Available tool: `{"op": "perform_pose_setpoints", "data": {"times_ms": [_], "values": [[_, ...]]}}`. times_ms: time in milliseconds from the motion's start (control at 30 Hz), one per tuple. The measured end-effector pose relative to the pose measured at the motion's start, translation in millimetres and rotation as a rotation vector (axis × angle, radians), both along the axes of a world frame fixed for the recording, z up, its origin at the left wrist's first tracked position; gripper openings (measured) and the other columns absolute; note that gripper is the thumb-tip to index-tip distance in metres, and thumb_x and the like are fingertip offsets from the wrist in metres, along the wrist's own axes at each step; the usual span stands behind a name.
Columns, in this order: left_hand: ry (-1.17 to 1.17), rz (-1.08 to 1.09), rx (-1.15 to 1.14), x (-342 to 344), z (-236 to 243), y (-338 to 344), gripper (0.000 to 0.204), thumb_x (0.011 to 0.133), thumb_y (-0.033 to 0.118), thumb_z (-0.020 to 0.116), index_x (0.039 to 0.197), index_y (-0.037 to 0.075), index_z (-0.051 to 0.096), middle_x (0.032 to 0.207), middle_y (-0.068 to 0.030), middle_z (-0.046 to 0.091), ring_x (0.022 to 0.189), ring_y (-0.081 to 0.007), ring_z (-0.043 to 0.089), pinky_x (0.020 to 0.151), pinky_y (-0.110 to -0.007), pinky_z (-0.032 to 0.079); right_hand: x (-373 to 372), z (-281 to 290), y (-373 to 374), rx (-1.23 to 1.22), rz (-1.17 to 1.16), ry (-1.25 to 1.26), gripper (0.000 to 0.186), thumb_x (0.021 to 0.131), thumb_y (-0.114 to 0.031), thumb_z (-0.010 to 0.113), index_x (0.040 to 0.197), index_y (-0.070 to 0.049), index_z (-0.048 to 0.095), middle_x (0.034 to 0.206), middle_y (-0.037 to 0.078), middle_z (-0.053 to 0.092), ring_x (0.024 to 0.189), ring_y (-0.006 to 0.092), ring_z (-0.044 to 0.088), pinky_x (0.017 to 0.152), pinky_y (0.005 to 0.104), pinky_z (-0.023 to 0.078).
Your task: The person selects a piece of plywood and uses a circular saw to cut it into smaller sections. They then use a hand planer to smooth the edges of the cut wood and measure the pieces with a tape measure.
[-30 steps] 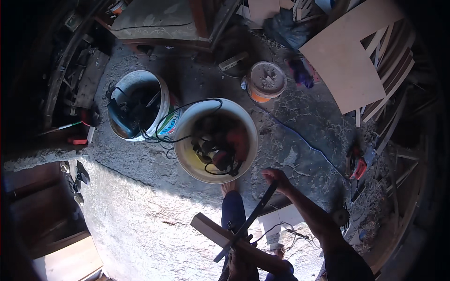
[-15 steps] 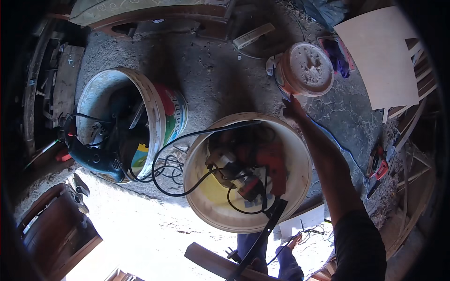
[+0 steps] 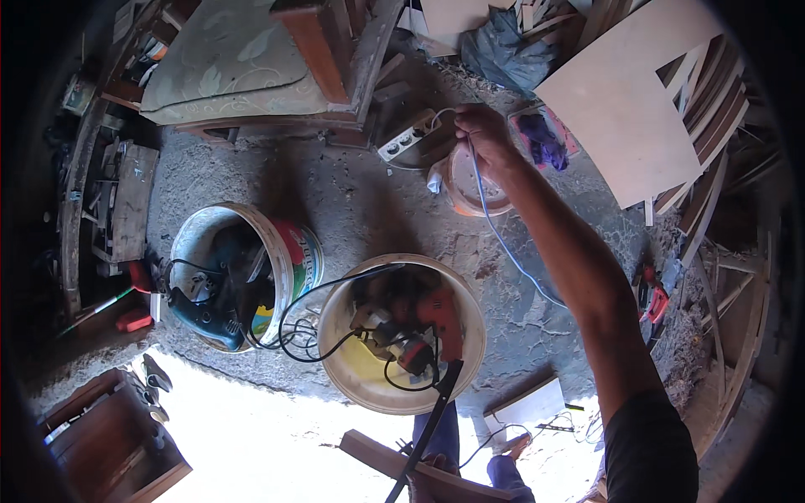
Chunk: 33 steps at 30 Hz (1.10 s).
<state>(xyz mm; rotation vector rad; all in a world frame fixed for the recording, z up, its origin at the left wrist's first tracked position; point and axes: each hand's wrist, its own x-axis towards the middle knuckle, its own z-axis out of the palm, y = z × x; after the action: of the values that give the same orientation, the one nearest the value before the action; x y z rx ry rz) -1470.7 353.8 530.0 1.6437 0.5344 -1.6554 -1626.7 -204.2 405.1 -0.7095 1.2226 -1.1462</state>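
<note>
My right hand (image 3: 482, 134) is stretched far forward, closed on a thin grey-blue cord (image 3: 524, 268) above a small lidded bucket (image 3: 465, 193). A power strip (image 3: 398, 144) lies just left of it. At the lower edge my left hand (image 3: 438, 463), partly hidden, holds a curved wooden piece (image 3: 377, 448) and a long dark bar (image 3: 423, 436). Beyond them stands a white bucket (image 3: 335, 352) with red and silver power tools (image 3: 436, 318) inside. A second bucket (image 3: 184, 243), holding a teal power tool (image 3: 210, 327) and black cables, stands to its left.
A cushioned wooden seat (image 3: 226, 67) is at the back left. Cut plywood and strips (image 3: 612, 109) lean at the upper right, beside a crumpled dark bag (image 3: 503, 54). Loose wood (image 3: 134, 201) lines the left. A wooden box (image 3: 109, 444) and red-handled tools (image 3: 658, 302) sit near the sides.
My right hand has moved up and forward from the dark bar to the cord by the lidded bucket, raising it and closing on it. The wooden piece stays low.
</note>
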Motion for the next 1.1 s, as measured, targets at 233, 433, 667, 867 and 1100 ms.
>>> {"op": "perform_pose_setpoints", "data": {"times_ms": [233, 433, 667, 867, 1100], "values": [[-0.019, -0.084, -0.097, -16, 33, -8, 0.055, 0.103, 0.042, 0.041, 0.143, 0.003, 0.039, 0.134, -0.0140, 0.052, 0.126, -0.0243, 0.051, 0.107, -0.038, 0.041, -96, 195, -22, -0.276, -0.140, 0.172, 0.028, 0.084, -0.007, 0.068, 0.112, -0.007, 0.065, 0.085, -0.001, 0.063, 0.070, 0.0091, 0.055, 0.058, 0.0260, 0.043], [-0.068, -0.150, -0.148, -23, 71, -18, 0.054, 0.104, 0.039, 0.040, 0.144, 0.002, 0.038, 0.135, -0.0148, 0.052, 0.127, -0.0244, 0.051, 0.109, -0.037, 0.040, -166, 264, 55, -0.192, 0.000, 0.455, 0.034, 0.088, -0.011, 0.067, 0.120, -0.005, 0.063, 0.081, -0.001, 0.060, 0.062, 0.0068, 0.050, 0.054, 0.0236, 0.041], [-0.174, -0.239, -0.156, -7, 120, -40, 0.053, 0.104, 0.036, 0.039, 0.144, 0.001, 0.037, 0.136, -0.0158, 0.052, 0.128, -0.0245, 0.050, 0.110, -0.036, 0.039, -193, 269, 78, -0.484, 0.098, 1.679, 0.022, 0.093, -0.017, 0.061, 0.114, -0.013, 0.066, 0.101, 0.011, 0.067, 0.085, 0.0298, 0.070, 0.071, 0.0402, 0.056], [-0.299, -0.394, -0.091, 1, 159, -89, 0.052, 0.105, 0.034, 0.038, 0.145, 0.000, 0.037, 0.136, -0.0166, 0.052, 0.129, -0.0246, 0.050, 0.111, -0.035, 0.038, -172, 242, 34, -0.258, 0.616, 1.650, 0.027, 0.083, -0.006, 0.063, 0.108, -0.012, 0.068, 0.099, 0.008, 0.071, 0.091, 0.0251, 0.071, 0.076, 0.0408, 0.056], [-0.471, -0.686, 0.170, -2, 202, -189, 0.051, 0.106, 0.031, 0.037, 0.146, -0.001, 0.036, 0.137, -0.0176, 0.053, 0.130, -0.0247, 0.050, 0.113, -0.034, 0.037, -5, 95, 44, -0.023, 1.476, 0.879, 0.031, 0.085, -0.013, 0.062, 0.115, -0.009, 0.071, 0.106, 0.015, 0.073, 0.103, 0.0266, 0.069, 0.091, 0.0370, 0.052]]}}
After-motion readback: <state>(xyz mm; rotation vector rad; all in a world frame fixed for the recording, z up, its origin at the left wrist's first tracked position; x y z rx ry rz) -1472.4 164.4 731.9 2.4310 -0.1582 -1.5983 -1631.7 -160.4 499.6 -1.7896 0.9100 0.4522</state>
